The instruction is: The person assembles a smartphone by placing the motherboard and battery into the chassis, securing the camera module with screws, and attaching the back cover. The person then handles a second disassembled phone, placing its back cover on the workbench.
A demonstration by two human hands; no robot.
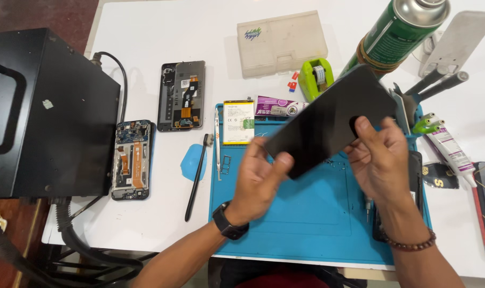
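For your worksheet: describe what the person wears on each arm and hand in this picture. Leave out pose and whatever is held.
Both forearms are bare, with no sleeves or gloves showing. The left hand has a black smartwatch with a dark band on its wrist. The right hand has a bracelet of dark brown beads around its wrist. No rings are visible.

black phone screen (328, 120), blue mat (306, 213), green can (397, 34)

Wearer's arms and hands: bare, two wrist items.
Left hand (258, 178): black smartwatch (230, 225) with dark rubbery strap on the wrist, at 7 o'clock from the palm. Right hand (381, 160): bracelet of round brown beads (410, 244) on the wrist, at 5 o'clock. Both forearms uncovered, no sleeves or rings visible.
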